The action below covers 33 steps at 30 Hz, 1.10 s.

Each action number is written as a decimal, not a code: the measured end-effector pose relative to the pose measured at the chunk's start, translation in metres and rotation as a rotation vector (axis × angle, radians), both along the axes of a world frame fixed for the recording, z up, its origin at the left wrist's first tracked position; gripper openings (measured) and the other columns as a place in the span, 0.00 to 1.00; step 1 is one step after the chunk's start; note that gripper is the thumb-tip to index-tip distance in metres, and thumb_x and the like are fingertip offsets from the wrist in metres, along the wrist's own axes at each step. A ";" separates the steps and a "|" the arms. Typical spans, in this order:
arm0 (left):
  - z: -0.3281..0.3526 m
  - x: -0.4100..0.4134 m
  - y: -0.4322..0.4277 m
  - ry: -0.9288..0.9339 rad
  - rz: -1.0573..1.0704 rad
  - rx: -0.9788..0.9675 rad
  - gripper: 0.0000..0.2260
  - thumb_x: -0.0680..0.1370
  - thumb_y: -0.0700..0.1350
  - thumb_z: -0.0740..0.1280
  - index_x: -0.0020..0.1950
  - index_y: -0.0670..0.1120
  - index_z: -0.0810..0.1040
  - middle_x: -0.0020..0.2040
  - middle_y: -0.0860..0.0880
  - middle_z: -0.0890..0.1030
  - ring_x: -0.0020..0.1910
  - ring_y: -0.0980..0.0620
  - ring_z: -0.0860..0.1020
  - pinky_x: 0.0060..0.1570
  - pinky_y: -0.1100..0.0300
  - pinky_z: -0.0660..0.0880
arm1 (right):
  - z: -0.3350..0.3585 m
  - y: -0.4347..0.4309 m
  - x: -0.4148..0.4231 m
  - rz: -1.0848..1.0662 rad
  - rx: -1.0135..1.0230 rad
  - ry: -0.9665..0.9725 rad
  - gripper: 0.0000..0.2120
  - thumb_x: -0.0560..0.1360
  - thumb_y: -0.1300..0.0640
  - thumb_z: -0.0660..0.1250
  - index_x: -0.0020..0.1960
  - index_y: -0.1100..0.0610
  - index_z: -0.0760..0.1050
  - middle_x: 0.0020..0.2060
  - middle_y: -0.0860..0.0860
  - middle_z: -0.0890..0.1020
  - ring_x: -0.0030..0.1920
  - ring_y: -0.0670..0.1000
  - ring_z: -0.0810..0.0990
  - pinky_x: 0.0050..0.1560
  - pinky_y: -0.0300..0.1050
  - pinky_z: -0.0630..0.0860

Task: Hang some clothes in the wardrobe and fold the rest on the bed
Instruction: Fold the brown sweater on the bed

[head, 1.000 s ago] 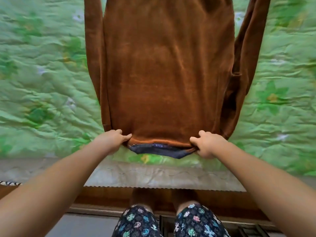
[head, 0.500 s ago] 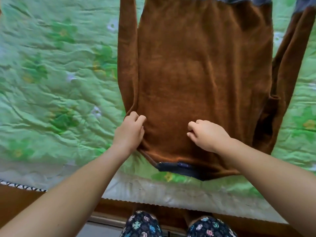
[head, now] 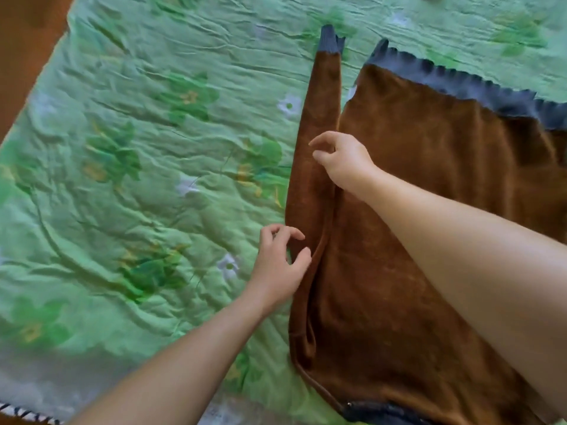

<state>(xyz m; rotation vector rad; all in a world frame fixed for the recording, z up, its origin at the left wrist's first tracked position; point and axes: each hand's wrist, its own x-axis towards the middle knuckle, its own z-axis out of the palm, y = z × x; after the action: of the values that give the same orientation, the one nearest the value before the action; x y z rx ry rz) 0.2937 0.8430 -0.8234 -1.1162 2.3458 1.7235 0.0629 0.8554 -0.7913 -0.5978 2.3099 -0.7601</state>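
A brown sweater (head: pixel 414 228) with grey cuffs, hem and collar lies flat on the green floral bedspread (head: pixel 138 179), collar toward me. Its left sleeve (head: pixel 316 142) runs along the body, the grey cuff at the far end. My left hand (head: pixel 277 268) hovers at the sleeve's outer edge near the armpit, fingers curled and apart, holding nothing. My right hand (head: pixel 340 161) reaches across farther up the sleeve, fingers bent just over the fabric; no grip shows. The sweater's right side runs out of view.
The bedspread reaches left to the bed's edge, where brown floor (head: pixel 27 41) shows at the top left. A striped trim (head: pixel 27 415) marks the near edge at the bottom left. A dark item barely shows at the top right edge.
The view has swung left and closer. Both hands have left the collar end of the sweater and moved to its left sleeve, the right hand farther up than the left.
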 end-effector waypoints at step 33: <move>0.003 -0.254 -0.057 -0.245 -0.502 -0.639 0.19 0.77 0.37 0.65 0.68 0.47 0.72 0.71 0.43 0.62 0.71 0.40 0.62 0.69 0.42 0.67 | -0.018 0.119 -0.163 -0.523 -0.177 -0.462 0.33 0.63 0.32 0.75 0.60 0.48 0.70 0.57 0.53 0.80 0.55 0.53 0.81 0.52 0.55 0.82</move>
<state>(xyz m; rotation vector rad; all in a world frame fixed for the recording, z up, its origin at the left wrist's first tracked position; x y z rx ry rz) 0.0401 0.7857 -0.8205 -0.6200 2.7482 0.6561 -0.0998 0.9746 -0.8093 0.1263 1.9800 -1.2082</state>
